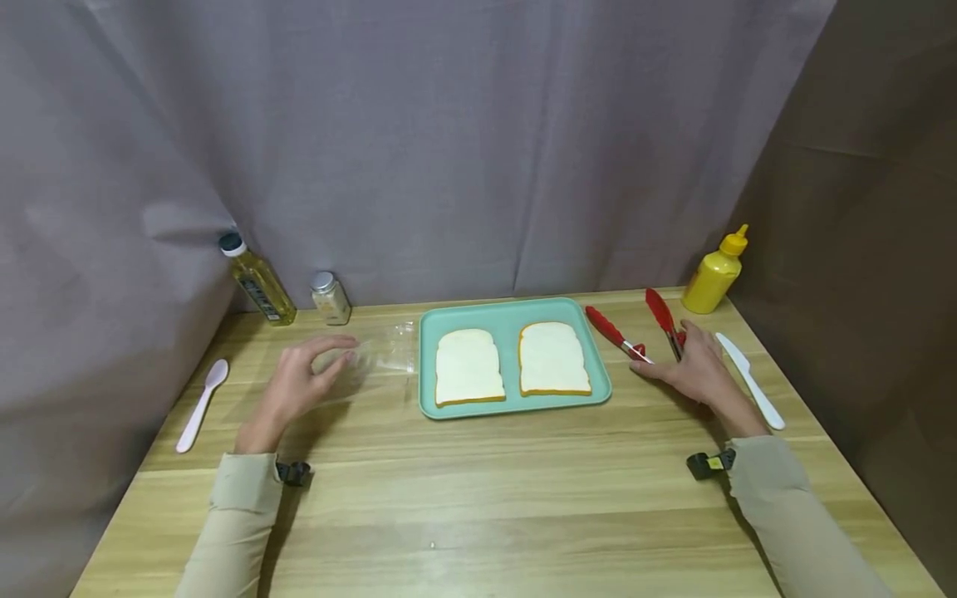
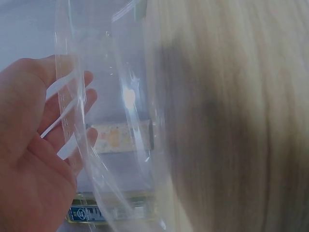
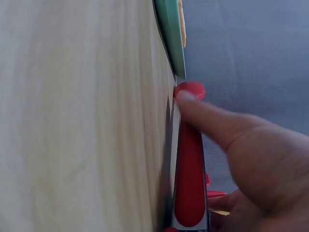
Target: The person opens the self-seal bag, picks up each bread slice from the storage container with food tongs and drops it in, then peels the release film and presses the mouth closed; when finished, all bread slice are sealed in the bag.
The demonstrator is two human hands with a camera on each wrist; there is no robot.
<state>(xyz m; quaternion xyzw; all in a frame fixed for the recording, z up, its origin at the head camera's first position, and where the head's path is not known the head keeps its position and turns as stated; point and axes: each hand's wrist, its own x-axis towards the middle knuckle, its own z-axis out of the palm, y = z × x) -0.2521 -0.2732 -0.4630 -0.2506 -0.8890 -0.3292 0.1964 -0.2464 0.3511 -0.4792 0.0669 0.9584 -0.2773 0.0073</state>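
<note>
A clear plastic bag (image 1: 389, 349) lies beside the tray's left edge. My left hand (image 1: 302, 378) is at its near left end, fingers gently curved, thumb and forefinger apart. In the left wrist view the clear plastic (image 2: 130, 96) crosses in front of the fingertips; whether they touch it is hard to see. At right, my right hand (image 1: 695, 365) grips red-and-silver tongs (image 1: 660, 309) across both spread arms. The right wrist view shows the thumb on the red end of one handle (image 3: 189, 174); the other fingers are mostly hidden.
Two bread slices (image 1: 469, 365) lie on a green tray (image 1: 516, 410). An oil bottle (image 1: 257, 282) and a spice jar (image 1: 331, 299) stand back left; a yellow squeeze bottle (image 1: 712, 278) stands back right. A spoon (image 1: 200, 409) lies far left, a white knife (image 1: 751, 382) far right.
</note>
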